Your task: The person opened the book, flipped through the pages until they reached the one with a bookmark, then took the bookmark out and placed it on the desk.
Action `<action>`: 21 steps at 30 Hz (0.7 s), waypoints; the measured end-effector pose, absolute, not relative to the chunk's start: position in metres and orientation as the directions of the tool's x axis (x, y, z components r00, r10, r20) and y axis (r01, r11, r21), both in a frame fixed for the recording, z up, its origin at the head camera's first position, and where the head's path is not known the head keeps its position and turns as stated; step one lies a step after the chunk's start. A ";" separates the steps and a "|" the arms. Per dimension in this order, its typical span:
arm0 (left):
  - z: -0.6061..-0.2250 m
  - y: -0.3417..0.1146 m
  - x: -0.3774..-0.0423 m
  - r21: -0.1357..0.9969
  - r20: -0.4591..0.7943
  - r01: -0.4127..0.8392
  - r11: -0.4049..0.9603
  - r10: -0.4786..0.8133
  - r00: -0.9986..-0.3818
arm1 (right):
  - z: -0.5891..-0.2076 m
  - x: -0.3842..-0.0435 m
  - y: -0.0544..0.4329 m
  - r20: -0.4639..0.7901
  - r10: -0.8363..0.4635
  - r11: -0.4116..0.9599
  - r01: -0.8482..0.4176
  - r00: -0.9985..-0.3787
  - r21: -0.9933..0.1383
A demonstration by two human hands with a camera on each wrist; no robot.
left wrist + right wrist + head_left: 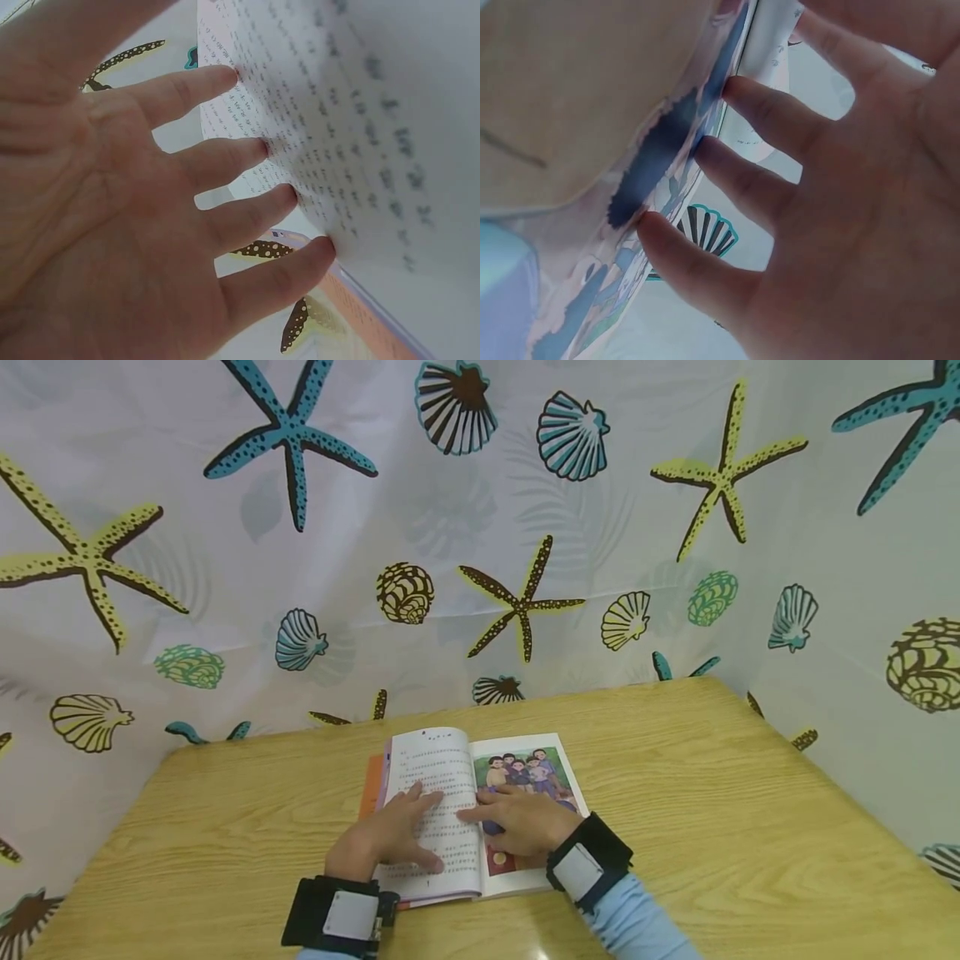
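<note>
An open book [450,768] lies on the wooden table, its left page full of printed text and its right page a coloured picture of several people. My left hand [393,833] rests on the text page with its fingers spread. In the left wrist view the fingertips [281,196] touch the printed page [337,135]. My right hand [528,820] lies across the picture page [566,768], fingers reaching toward the spine. The right wrist view shows its straight fingertips [712,150] on the illustration [592,187].
The wooden table [697,793] extends to both sides of the book. Behind it hangs a pale cloth [487,502] printed with starfish and shells. An orange cover edge [371,785] shows at the book's left side. Both wrists wear black straps [600,847].
</note>
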State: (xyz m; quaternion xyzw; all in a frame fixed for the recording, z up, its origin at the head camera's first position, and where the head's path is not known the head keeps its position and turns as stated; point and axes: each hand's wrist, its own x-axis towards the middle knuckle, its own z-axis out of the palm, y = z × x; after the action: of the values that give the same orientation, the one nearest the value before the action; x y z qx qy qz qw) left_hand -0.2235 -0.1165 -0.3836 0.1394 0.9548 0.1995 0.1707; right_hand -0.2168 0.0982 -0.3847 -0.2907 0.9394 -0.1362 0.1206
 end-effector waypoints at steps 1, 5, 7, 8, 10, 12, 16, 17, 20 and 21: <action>-0.384 -0.116 -0.223 0.428 -0.269 0.198 0.882 0.334 -0.903 | -0.385 -0.217 0.098 -0.158 -0.571 0.799 -0.501 -0.806 -0.332; -0.384 -0.115 -0.224 0.429 -0.269 0.190 0.883 0.325 -0.906 | -0.387 -0.219 0.098 -0.191 -0.512 0.831 -0.426 -0.838 -0.359; -0.384 -0.114 -0.224 0.433 -0.270 0.184 0.883 0.321 -0.908 | -0.387 -0.219 0.099 -0.200 -0.479 0.844 -0.386 -0.855 -0.372; -0.384 -0.114 -0.223 0.437 -0.270 0.179 0.881 0.319 -0.908 | -0.387 -0.220 0.099 -0.201 -0.466 0.849 -0.371 -0.861 -0.377; -0.384 -0.114 -0.223 0.442 -0.274 0.173 0.880 0.316 -0.908 | -0.388 -0.220 0.099 -0.202 -0.456 0.853 -0.361 -0.867 -0.377; -0.384 -0.113 -0.223 0.440 -0.276 0.174 0.881 0.318 -0.907 | -0.388 -0.221 0.100 -0.202 -0.459 0.857 -0.371 -0.865 -0.358; -0.383 -0.114 -0.222 0.434 -0.278 0.171 0.884 0.312 -0.908 | -0.388 -0.223 0.104 -0.195 -0.462 0.863 -0.388 -0.865 -0.323; -0.383 -0.114 -0.221 0.434 -0.277 0.172 0.884 0.312 -0.909 | -0.388 -0.224 0.107 -0.192 -0.455 0.867 -0.384 -0.870 -0.316; -0.382 -0.113 -0.220 0.437 -0.278 0.168 0.884 0.310 -0.909 | -0.387 -0.227 0.118 -0.190 -0.413 0.884 -0.341 -0.891 -0.321; -0.382 -0.112 -0.220 0.439 -0.279 0.167 0.883 0.311 -0.908 | -0.387 -0.228 0.123 -0.191 -0.398 0.890 -0.327 -0.897 -0.318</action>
State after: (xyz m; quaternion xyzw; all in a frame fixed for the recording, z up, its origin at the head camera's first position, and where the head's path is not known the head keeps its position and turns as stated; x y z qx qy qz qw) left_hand -0.2201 -0.1123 -0.3820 0.1252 0.9546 0.2073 0.1736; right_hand -0.2276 0.1226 -0.3872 -0.1881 0.9638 -0.1404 0.1265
